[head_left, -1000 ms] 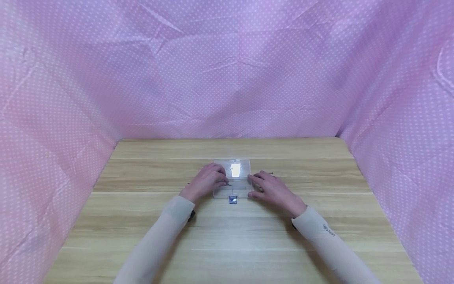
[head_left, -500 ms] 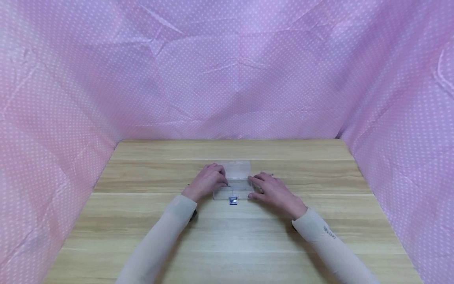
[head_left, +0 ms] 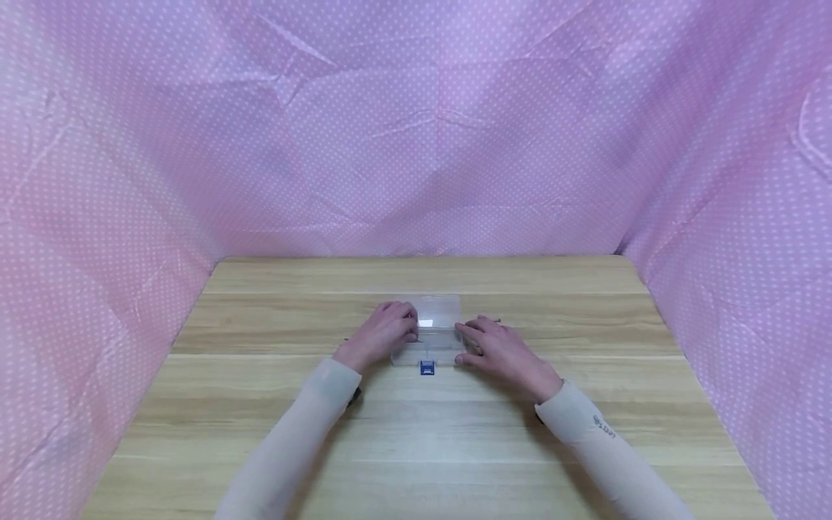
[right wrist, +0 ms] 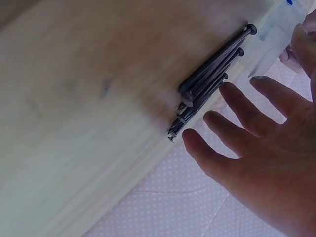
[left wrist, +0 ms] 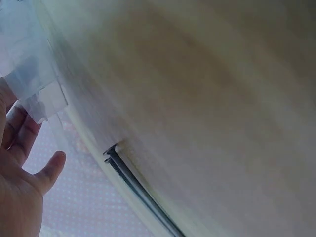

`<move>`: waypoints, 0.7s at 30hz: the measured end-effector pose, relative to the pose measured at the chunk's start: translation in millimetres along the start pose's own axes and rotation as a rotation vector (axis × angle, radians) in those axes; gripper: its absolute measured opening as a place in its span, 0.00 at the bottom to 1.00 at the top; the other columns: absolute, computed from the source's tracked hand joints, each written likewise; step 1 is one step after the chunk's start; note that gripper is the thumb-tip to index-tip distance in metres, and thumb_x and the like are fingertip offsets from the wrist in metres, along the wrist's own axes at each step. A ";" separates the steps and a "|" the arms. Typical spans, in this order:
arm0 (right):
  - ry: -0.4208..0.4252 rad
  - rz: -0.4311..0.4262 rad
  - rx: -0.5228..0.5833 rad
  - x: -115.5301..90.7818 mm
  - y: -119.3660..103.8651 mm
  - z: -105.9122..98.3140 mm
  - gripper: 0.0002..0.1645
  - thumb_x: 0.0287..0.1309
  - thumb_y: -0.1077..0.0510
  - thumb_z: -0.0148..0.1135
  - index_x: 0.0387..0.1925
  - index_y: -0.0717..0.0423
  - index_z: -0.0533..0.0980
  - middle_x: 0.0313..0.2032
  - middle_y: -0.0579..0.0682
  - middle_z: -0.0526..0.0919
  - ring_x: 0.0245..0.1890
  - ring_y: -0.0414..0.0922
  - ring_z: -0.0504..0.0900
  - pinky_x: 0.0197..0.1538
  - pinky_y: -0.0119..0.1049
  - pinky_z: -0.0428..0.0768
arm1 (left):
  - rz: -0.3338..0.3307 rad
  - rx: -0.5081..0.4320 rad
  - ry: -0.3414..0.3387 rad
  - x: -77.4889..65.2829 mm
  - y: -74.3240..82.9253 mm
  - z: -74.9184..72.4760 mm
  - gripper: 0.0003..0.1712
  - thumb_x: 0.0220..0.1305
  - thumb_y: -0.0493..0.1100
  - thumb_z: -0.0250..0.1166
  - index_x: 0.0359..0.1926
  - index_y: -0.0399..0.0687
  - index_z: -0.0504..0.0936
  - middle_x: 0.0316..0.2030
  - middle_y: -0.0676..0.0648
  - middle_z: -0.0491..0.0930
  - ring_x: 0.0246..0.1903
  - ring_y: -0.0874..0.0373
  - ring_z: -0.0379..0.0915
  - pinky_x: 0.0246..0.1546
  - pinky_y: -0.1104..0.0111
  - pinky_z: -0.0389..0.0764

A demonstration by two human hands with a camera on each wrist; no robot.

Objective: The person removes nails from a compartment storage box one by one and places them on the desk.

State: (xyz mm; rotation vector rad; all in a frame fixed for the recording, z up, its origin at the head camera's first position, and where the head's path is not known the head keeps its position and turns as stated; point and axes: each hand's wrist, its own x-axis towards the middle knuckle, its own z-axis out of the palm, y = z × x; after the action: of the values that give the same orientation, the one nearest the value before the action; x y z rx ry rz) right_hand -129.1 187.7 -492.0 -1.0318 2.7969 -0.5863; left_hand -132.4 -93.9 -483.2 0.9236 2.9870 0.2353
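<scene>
Fingers of my left hand (head_left: 383,331) curl over the left part of a clear plastic box (head_left: 442,356) and pinch a thin dark screw (head_left: 419,341), mostly hidden by the fingers. The box lies with its lid (head_left: 442,310) swung back and a blue latch (head_left: 427,367) at its front. My right hand (head_left: 502,354) reaches to the box's right end, thumb near the front corner and index finger at the side. In the right wrist view its other fingers spread out straight, close to a bunch of dark screws (right wrist: 215,66).
Left of the box, a pair of long dark screws (left wrist: 140,187) lies on the wooden table (head_left: 416,448), partly behind my left hand in the head view. A pink dotted cloth (head_left: 416,144) hangs around the table's back and sides.
My left hand has shifted slightly, and less of the dark tip shows past its fingers. The bright reflection on the lid has faded and returned smaller. My right hand stays in place.
</scene>
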 end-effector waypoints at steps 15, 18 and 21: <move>-0.008 0.012 -0.006 -1.1 0.7 -1.5 0.41 0.66 0.37 0.67 0.72 0.54 0.72 0.65 0.56 0.77 0.67 0.57 0.73 0.66 0.63 0.72 | 0.028 -0.039 0.083 -3.3 -2.3 -2.1 0.04 0.72 0.43 0.67 0.43 0.51 0.86 0.50 0.50 0.81 0.58 0.51 0.74 0.72 0.53 0.65; -0.014 0.018 0.003 -1.2 0.8 -1.7 0.42 0.66 0.37 0.67 0.73 0.54 0.71 0.67 0.57 0.76 0.69 0.59 0.70 0.67 0.64 0.70 | 0.025 -0.035 0.101 -4.3 -3.4 -1.6 0.04 0.72 0.43 0.67 0.44 0.50 0.85 0.48 0.51 0.82 0.56 0.52 0.76 0.71 0.54 0.67; -0.019 0.023 0.009 -1.5 0.8 -1.9 0.42 0.66 0.37 0.67 0.73 0.53 0.71 0.67 0.58 0.75 0.71 0.61 0.68 0.68 0.66 0.69 | 0.020 -0.036 0.110 -5.6 -4.2 -1.7 0.05 0.73 0.42 0.66 0.46 0.50 0.84 0.46 0.51 0.84 0.54 0.53 0.77 0.71 0.54 0.67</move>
State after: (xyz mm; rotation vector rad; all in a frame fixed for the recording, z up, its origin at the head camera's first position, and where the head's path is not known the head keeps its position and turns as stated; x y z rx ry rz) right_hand -128.8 189.8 -490.6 -0.9966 2.7839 -0.5826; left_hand -130.2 -100.7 -482.4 0.9689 3.0622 0.3497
